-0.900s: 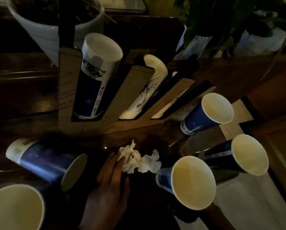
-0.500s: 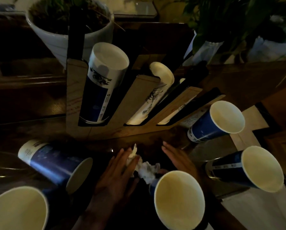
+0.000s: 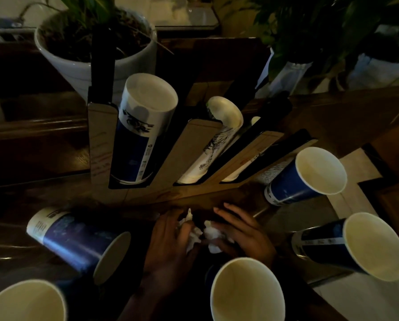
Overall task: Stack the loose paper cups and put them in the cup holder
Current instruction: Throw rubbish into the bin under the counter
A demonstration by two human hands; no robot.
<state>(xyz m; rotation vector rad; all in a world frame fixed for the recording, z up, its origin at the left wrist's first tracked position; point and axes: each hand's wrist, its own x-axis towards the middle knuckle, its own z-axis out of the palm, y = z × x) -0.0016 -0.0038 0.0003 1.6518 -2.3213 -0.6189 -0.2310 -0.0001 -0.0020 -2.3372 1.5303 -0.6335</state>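
We look down on a dim wooden surface (image 3: 298, 117) where both hands meet over a crumpled white tissue (image 3: 203, 235). Our left hand (image 3: 168, 242) and right hand (image 3: 242, 235) have their fingers curled around it from either side, almost touching.

Five loose blue paper cups ring the hands: a tipped cup (image 3: 78, 242) lying on its side at left, a near-left cup (image 3: 24, 302), a front cup (image 3: 247, 290) just below our wrists, and two right cups (image 3: 309, 177) (image 3: 360, 246). The wooden cup holder (image 3: 106, 154) stands behind, with stacked cups (image 3: 143, 133) already in its slots.

Nothing is stacked yet. We judge the front cup most at risk: drawing the hands back could knock it over. The tipped cup could roll.
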